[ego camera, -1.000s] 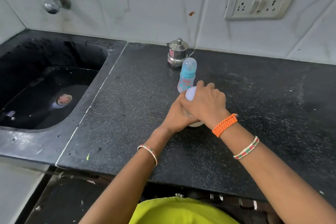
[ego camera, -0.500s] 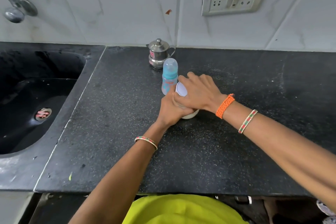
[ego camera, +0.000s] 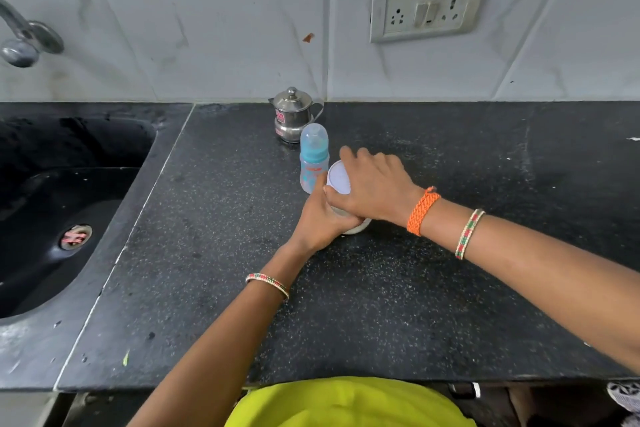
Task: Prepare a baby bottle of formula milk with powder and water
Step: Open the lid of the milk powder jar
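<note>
A white round container [ego camera: 346, 198] stands on the black speckled countertop [ego camera: 381, 305], held by both hands. The left hand [ego camera: 320, 218] wraps its curled fingers around the container's near-left side, low on the body. The right hand [ego camera: 375, 185] lies over the top, fingers and thumb curled down around the white lid [ego camera: 337, 178], of which only the left part shows.

Just left of the container and behind the left hand stands the baby bottle [ego camera: 314, 158], upright, capped with a clear dome over a blue collar; whether it touches the container cannot be told. Behind the bottle, toward the tiled wall, sits a small lidded steel pot [ego camera: 292, 114]. Well left of the container lies the black sink [ego camera: 62, 204].
</note>
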Motion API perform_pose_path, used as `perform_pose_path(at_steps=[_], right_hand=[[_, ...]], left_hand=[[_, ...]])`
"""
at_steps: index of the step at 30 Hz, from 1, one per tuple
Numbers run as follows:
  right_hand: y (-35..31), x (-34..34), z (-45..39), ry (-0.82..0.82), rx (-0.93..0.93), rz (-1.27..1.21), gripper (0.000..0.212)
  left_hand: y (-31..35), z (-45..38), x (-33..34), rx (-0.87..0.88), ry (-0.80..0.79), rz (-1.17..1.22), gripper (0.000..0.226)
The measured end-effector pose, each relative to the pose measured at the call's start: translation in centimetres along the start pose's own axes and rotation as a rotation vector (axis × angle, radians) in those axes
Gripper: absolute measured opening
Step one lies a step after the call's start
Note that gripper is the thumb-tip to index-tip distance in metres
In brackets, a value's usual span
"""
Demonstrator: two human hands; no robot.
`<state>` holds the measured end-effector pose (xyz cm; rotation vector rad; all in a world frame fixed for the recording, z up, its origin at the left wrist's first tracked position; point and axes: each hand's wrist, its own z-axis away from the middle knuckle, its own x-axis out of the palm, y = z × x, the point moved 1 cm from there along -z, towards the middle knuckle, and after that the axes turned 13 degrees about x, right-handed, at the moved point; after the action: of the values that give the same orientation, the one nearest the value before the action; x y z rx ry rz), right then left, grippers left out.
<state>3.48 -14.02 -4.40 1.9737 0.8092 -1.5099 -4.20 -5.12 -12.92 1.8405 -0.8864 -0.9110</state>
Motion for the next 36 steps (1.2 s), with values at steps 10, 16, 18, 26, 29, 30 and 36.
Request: perform_pose_path(at_steps=[10,16,18,26,29,30,36], right_hand=[[0.0,0.5,0.3,-0.015,0.185,-0.119,0.065],[1.2,0.3,-0.2,0.092,-0.131,-0.046,0.057],[2.4,-0.3,-1.0,-0.011,-0.344,0.03,0.052],[1.6,-5.0,-2.1,-0.701,-0.224,0.187,0.074],[0.7,-5.8,-2.2,-0.704,0.019,0.17,0.087],[0.4,-5.7,-2.0,-0.65,0.081,0.139,0.084],[-0.4,-5.6,-1.9,-0.673,0.006,0.184,0.052]], left_hand=[[1.4,0.5,2.1,-0.062,0.25,0.019,0.076],[1.2,0.4,1.2,-0.009,0.141,0.016,0.076],[1.3,-0.1,1.0,-0.023,0.019,-0.024,0.07],[0.3,-0.8,1.6,-0.011,-0.056,-0.037,0.066],[-0.3,-0.4,1.9,0.009,-0.014,0.023,0.074],[-0.5,-0.4,1.9,0.015,-0.013,0.032,0.076],[-0.5,-0.7,2.1,0.019,-0.029,0.041,0.084]])
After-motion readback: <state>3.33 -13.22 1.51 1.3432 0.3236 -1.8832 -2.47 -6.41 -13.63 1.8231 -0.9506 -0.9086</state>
